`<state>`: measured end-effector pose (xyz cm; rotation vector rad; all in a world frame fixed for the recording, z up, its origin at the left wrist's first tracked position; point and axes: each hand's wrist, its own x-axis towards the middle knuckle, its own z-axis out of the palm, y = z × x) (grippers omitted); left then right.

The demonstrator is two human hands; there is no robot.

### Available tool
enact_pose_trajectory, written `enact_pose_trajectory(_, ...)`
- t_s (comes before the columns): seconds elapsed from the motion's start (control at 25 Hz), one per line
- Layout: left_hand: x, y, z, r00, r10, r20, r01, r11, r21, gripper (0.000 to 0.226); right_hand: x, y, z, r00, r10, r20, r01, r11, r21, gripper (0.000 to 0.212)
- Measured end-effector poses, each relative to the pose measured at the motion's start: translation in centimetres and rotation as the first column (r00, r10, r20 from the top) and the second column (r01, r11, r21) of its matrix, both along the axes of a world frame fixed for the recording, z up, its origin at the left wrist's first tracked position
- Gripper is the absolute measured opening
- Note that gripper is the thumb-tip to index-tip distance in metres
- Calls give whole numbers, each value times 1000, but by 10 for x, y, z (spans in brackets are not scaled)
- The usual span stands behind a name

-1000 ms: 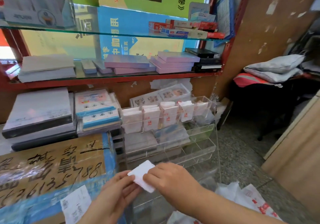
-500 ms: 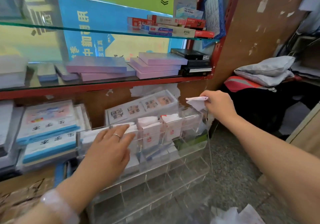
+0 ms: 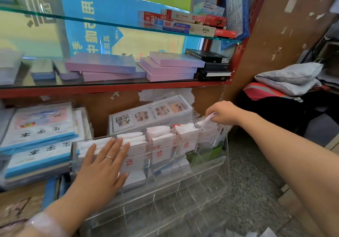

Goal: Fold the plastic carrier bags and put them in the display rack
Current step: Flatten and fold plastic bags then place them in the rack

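A stationery shop corner: glass shelves on a red frame hold lilac notebooks and pen boxes, with a speckled floor to the right. Lowest on the left, shrink-wrapped exercise-book packs are stacked flat. Just beside them stands the clear acrylic display rack, stepped in tiers, its top row split into narrow compartments already packed with folded carrier bags set on edge, probably so each can be pulled out singly.

The left hand lies flat against the rack's front at its left end, fingers spread and straight, fingertips reaching the top rim over the leftmost compartment. The likely reason is to brace the light rack so it does not slide or tip while the other end is loaded.

At the far right end of the top row, the right hand has its fingers curled, pinching a folded plastic bag, white with red print, by its upper edge. The bag's lower part is angled down into the rightmost compartment, so the insertion looks under way but not finished. Gripping the top edge keeps the folds together as it goes in.
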<state>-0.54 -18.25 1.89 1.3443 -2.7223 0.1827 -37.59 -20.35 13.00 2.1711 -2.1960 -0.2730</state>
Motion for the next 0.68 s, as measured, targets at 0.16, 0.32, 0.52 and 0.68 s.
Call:
enact_pose_trajectory(0.16,0,-1,4,999,22,46,-23,999,38,66,10,-8,-14,997,-66,-40,65,998,-28,20)
enact_pose_trajectory(0.32,-2,-3,3,994,54,94,-60,996,60,73,11,-4,-16,992,-119,-44,114,987,-114,21)
enact_pose_trajectory(0.52,-3,-3,1,986,23,166,-29,999,38,76,16,5,-38,987,-65,146,113,929,-353,32)
enact_pose_trajectory(0.68,-4,-1,8,991,73,113,-76,997,30,94,11,24,-58,977,-46,210,80,984,-159,41)
